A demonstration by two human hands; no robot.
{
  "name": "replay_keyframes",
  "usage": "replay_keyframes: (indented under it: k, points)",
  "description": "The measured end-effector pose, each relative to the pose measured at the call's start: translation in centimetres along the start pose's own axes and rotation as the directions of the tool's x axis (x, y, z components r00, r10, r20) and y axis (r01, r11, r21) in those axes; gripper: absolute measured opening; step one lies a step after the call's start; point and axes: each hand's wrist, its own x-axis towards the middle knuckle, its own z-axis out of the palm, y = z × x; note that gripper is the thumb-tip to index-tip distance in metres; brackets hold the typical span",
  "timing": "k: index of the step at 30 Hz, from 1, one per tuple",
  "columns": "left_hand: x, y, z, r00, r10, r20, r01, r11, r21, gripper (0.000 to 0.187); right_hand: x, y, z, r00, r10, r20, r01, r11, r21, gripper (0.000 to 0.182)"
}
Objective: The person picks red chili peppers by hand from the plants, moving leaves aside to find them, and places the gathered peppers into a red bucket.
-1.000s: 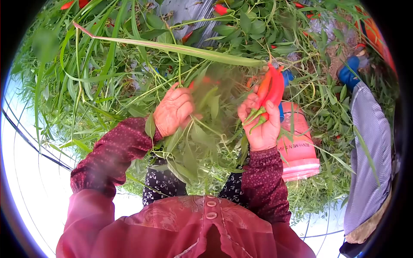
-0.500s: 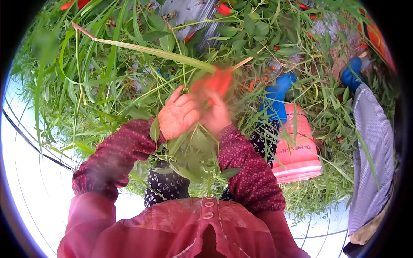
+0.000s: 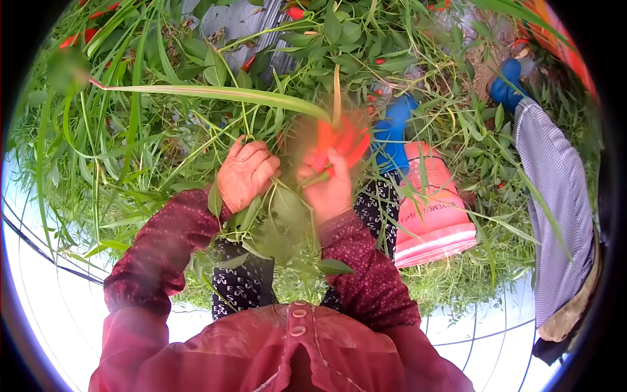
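A cluster of red chili peppers (image 3: 346, 145) is in my right hand (image 3: 328, 189), whose fingers are closed round the peppers and their green stems. To its left, my left hand (image 3: 246, 175) has curled fingers among the green stems and leaves of a pepper plant (image 3: 284, 212); it seems closed on a stem. A long grass blade (image 3: 215, 95) crosses above both hands and partly overlaps the peppers. Blur hides the fingertips of my right hand.
A pink bucket (image 3: 434, 209) lies tilted on the right, near a blue boot (image 3: 394, 130). Farther right, another person's striped sleeve (image 3: 555, 189) and blue glove (image 3: 506, 85) show. Red peppers (image 3: 296, 13) hang in the foliage at the top.
My hands have moved apart slightly. The red peppers show more clearly in my right hand, now fanned out. The whole view has shifted, so the bucket appears farther left.
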Motion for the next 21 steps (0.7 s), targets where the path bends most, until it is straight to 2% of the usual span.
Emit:
replay_keyframes:
  k: [1,3,6,7,9,11,13,14,16,17,19,21]
  points:
    - [0.0,0.0,0.0,0.998,0.005,0.055,-0.006,1.000,0.006,0.037,-0.7,-1.1,-0.6,0.997,0.011,0.080,-0.015,0.998,0.056,0.031]
    - [0.2,0.0,-0.2,0.991,0.067,0.117,-0.067,0.998,-0.004,0.039,-3.2,-3.3,0.5,0.993,-0.104,0.060,0.103,0.994,0.026,0.030]
    - [0.5,0.4,0.7,0.987,0.053,0.151,-0.060,0.997,0.043,0.034,-8.8,-6.9,1.4,0.994,-0.089,-0.058,0.065,0.944,-0.325,0.038]
    - [0.6,0.5,0.7,0.987,0.037,0.156,-0.047,0.997,0.064,0.033,-11.2,-7.8,0.6,0.988,-0.132,-0.079,0.098,0.937,-0.334,0.038]
    - [1.1,0.7,1.0,0.990,0.045,0.133,-0.056,0.996,0.075,0.032,-16.2,-10.4,-0.2,0.999,-0.035,0.041,0.053,0.761,-0.647,0.049]
    - [1.4,0.8,1.2,0.991,0.040,0.126,-0.051,0.995,0.084,0.032,-21.2,-13.8,-2.6,0.996,-0.038,-0.081,-0.036,0.660,-0.751,0.053]
    - [1.6,0.9,1.2,0.991,0.018,0.132,-0.032,0.994,0.108,0.032,-26.5,-16.7,-5.8,0.950,-0.188,-0.250,-0.084,0.617,-0.782,0.047]
    - [1.6,1.1,1.2,0.988,-0.010,0.154,-0.007,0.994,0.110,0.030,-29.0,-18.0,-7.9,0.891,-0.262,-0.369,-0.154,0.591,-0.792,0.040]
    - [1.2,0.8,1.5,0.988,-0.011,0.152,-0.008,0.992,0.122,0.028,-32.4,-19.2,-10.2,0.790,-0.428,-0.439,-0.162,0.545,-0.823,0.030]
    - [1.1,0.7,1.6,0.988,-0.014,0.153,-0.007,0.990,0.141,0.027,-33.4,-19.9,-12.3,0.758,-0.458,-0.464,-0.193,0.523,-0.830,0.033]
    - [1.0,0.4,1.7,0.981,-0.019,0.193,-0.001,0.994,0.107,0.027,-34.1,-21.0,-16.3,0.723,-0.446,-0.528,-0.151,0.643,-0.750,0.036]
    - [0.7,0.4,2.1,0.970,-0.036,0.241,0.003,0.991,0.133,0.029,-31.8,-21.4,-18.9,0.691,-0.524,-0.498,-0.142,0.577,-0.804,0.037]
